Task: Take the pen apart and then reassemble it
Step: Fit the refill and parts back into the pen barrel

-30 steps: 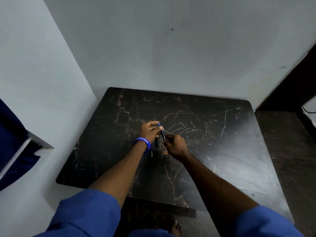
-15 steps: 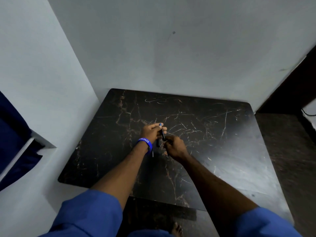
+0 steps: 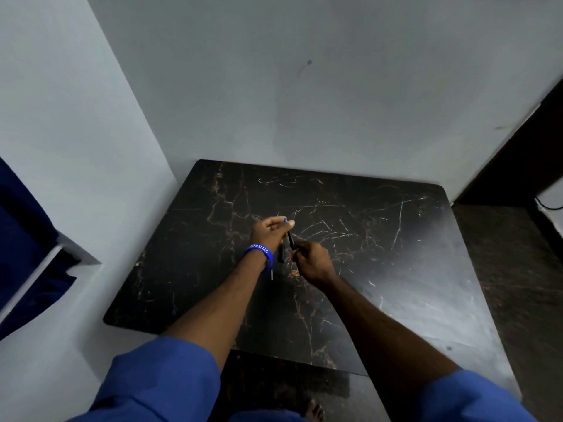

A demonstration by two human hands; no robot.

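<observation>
Over the middle of a black marble table [image 3: 380, 269], my left hand [image 3: 269, 231] pinches the upper part of a dark pen barrel [image 3: 291, 239] with a blue tip at its top. My right hand [image 3: 312, 258] grips the barrel's lower end, fingers curled around it. A second dark pen part [image 3: 281, 253] lies on the table just under the hands. A thin pale piece [image 3: 272, 274], perhaps the refill, rests beside my left wrist, partly hidden by the blue wristband.
The table stands in a corner, with white walls at the back and left. A blue cloth [image 3: 21, 248] hangs at the far left. Dark flooring and a dark opening lie to the right of the table.
Both hands stay together on the pen. My left thumb has shifted up toward the blue tip and the barrel tilts slightly more.
</observation>
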